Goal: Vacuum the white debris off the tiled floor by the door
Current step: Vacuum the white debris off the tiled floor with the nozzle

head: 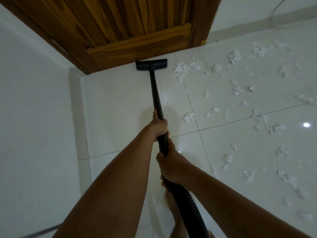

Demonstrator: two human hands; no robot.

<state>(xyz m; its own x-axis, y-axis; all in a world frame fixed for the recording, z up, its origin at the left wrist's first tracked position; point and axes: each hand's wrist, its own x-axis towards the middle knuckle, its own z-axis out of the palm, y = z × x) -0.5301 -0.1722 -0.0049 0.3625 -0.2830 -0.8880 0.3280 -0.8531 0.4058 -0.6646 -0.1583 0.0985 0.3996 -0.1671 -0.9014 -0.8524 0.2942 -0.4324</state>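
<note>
Both hands wrap tight round the black vacuum wand [155, 93], left hand [158, 125] ahead, right hand [169, 164] behind by the ribbed hose [187, 206], arms stretched forward. Its floor nozzle [151, 64] sits against the wooden door [130, 28], with the wall [34, 100] close on the left. Scattered white debris [236, 79] covers the open tiled floor [120, 100] to the right.

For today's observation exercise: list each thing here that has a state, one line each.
door: appears shut
vacuum head: flat on the floor, at the door's foot
wand: slanted down to the vacuum head
left hand: grips the wand
right hand: grips the hose at its upper end
white debris: scattered right of the vacuum head, uncollected
</note>
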